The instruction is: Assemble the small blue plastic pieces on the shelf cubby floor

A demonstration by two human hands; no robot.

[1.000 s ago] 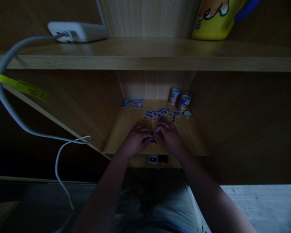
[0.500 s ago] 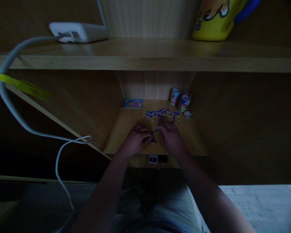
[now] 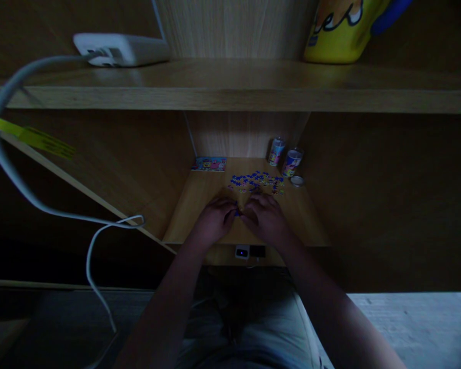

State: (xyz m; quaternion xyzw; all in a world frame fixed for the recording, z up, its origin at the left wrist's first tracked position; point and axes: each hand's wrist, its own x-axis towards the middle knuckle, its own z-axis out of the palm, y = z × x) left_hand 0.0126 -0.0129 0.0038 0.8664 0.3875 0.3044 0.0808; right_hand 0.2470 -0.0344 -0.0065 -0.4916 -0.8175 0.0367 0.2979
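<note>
Your left grip point(image 3: 214, 220) and right grip point(image 3: 265, 219) curl inward on the worktop point(image 3: 188, 225), a small blue jigsaw piece point(image 3: 236, 212) between them, nearer the left (long axis too small to tell). You cannot tell whether either grip clenches it. Loose jigsaw pieces point(image 3: 256, 181) lie just ahead.

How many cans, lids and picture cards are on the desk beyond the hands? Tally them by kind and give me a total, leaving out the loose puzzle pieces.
Printed cans: 2
Round lid: 1
Printed picture card: 1
Total: 4
</note>
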